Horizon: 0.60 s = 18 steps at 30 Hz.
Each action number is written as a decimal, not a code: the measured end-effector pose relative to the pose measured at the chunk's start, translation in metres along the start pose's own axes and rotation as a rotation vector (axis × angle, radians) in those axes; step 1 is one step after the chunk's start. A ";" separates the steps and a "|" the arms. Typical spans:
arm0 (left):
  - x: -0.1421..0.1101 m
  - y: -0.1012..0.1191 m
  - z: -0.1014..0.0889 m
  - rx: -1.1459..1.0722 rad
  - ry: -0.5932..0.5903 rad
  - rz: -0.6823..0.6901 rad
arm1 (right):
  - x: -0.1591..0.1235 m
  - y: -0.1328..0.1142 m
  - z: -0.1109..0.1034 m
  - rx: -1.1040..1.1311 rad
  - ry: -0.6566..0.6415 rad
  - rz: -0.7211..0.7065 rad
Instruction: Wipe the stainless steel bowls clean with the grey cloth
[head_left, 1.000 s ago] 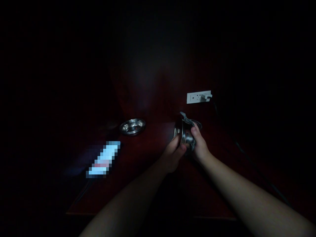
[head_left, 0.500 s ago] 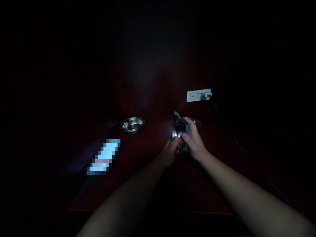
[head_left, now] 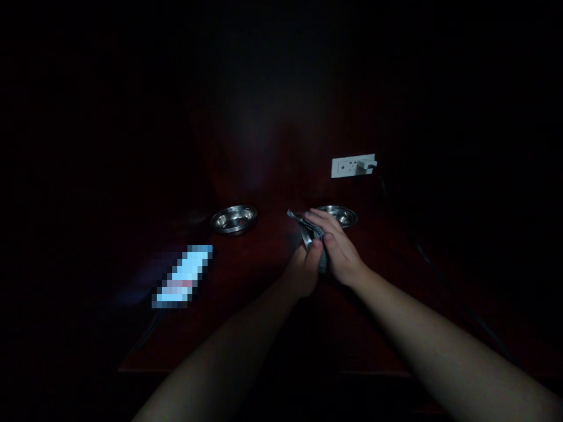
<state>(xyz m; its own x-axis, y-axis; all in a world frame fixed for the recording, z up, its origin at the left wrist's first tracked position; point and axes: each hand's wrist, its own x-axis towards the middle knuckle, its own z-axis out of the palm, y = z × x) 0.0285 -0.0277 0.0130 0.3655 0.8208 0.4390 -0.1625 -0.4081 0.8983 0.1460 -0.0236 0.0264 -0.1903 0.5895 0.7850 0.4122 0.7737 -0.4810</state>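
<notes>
Over the middle of the dark red table, my left hand (head_left: 302, 271) is closed round a shiny steel bowl (head_left: 307, 236). The bowl is tilted, and only a bright strip of it shows between the hands. My right hand (head_left: 345, 252) presses a grey checked cloth (head_left: 317, 232) against the bowl, its fingers laid along the cloth and the thumb pointing up. One cloth corner sticks out beyond the fingertips to the left. Just behind my right hand, a shallow steel dish (head_left: 345, 215) rests on the table, partly covered by the fingers.
Left of the hands stands another shallow steel dish (head_left: 234, 220), with small reddish specks in it. A lit phone (head_left: 185, 276), its screen blurred, lies nearer on the left. A white wall socket (head_left: 347, 167) holds a plug. A dark cable (head_left: 453, 299) runs along the right.
The steel bowl has turned, so its broad side no longer shows. My right hand and the cloth have shifted slightly left over it, and its fingers are straighter.
</notes>
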 end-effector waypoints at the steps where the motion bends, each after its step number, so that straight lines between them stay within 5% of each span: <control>1: 0.000 0.001 0.000 0.013 -0.024 0.010 | 0.000 0.000 0.000 0.006 0.006 -0.001; 11: 0.002 -0.005 -0.004 0.033 0.022 0.074 | 0.001 0.003 0.002 -0.028 0.009 0.015; 18: 0.004 0.006 -0.008 0.114 -0.282 0.131 | 0.004 0.013 0.001 0.095 0.105 0.127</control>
<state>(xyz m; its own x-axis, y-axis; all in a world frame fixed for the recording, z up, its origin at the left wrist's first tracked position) 0.0214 -0.0236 0.0200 0.5904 0.6220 0.5144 -0.1268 -0.5579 0.8202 0.1499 -0.0112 0.0231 -0.0464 0.6600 0.7498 0.3405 0.7161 -0.6093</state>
